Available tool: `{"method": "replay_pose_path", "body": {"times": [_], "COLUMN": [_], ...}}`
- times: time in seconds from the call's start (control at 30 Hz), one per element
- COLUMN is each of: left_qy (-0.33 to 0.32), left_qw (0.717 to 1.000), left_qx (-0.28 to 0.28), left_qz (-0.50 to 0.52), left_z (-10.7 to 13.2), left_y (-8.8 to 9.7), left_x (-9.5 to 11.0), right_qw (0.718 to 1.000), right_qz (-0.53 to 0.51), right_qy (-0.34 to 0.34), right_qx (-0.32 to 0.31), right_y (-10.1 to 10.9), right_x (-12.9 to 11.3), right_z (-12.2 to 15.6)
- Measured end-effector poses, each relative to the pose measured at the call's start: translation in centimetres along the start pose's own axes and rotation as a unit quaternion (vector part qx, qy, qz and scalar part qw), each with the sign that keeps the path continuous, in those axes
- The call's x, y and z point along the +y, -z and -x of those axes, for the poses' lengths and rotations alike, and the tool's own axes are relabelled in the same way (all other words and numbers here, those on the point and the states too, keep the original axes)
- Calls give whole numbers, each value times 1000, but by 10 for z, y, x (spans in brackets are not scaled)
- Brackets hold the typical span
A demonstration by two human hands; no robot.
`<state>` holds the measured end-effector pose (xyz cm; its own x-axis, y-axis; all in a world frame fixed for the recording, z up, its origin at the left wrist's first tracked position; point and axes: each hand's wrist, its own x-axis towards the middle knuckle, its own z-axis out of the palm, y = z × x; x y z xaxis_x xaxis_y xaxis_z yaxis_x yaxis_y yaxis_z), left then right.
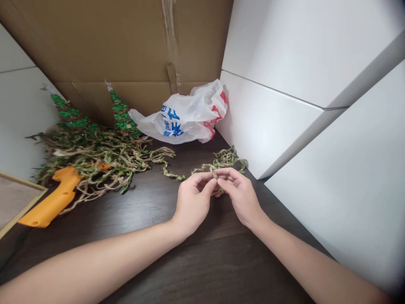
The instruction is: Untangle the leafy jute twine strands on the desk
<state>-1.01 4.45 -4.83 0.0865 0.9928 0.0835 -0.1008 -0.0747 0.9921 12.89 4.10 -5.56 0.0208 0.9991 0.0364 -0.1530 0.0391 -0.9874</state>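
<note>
Toward the right edge of the dark wood-grain surface [193,270], the left hand [193,202] and right hand [243,195] pinch a leafy twine garland [227,160] between close-set fingertips, its clumped part lying just beyond them. Near the left edge, an orange pistol-grip tool [52,200] lies against a tangled twine pile [109,152], with two Christmas tree figurines [120,112] rising behind, and a printed plastic bag [190,116] sits by the back edge.

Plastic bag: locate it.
In the head view, the plastic bag lies at upper middle, in front of the cardboard, between a green tree and the right-hand white panel.
</note>
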Motion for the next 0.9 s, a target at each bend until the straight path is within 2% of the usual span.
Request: {"method": "replay_pose_path", "body": {"times": [0.23,0.37,0.43,0.57,0.67,0.8,0.9], "left_qy": [28,21,-5,-67,-31,14,47], "left_qw": [999,997,995,991,996,1000,999], "left_qx": [14,63,77,17,-18,-3,5], "left_qz": [7,-26,-56,-111,-86,-3,18], "left_z": [-3,-1,3,9,7,1,0], "left_y": [0,2,3,2,1,-1,-2], "left_x": [-3,-5,-4,-1,-2,-4,-3], "right_qw": [996,993,992,991,991,989,978], "right_qz": [59,89,100,104,99,99,129], "right_qy": [30,42,45,60,74,88,128], "right_qx": [52,66,64,56,54,60,99], "right_y": [1,3,4,5,4,4,5], "right_x": [-3,-2,-1,-1,0,2,0], "right_z": [-2,-3,-3,-3,-4,-4,-2]}}
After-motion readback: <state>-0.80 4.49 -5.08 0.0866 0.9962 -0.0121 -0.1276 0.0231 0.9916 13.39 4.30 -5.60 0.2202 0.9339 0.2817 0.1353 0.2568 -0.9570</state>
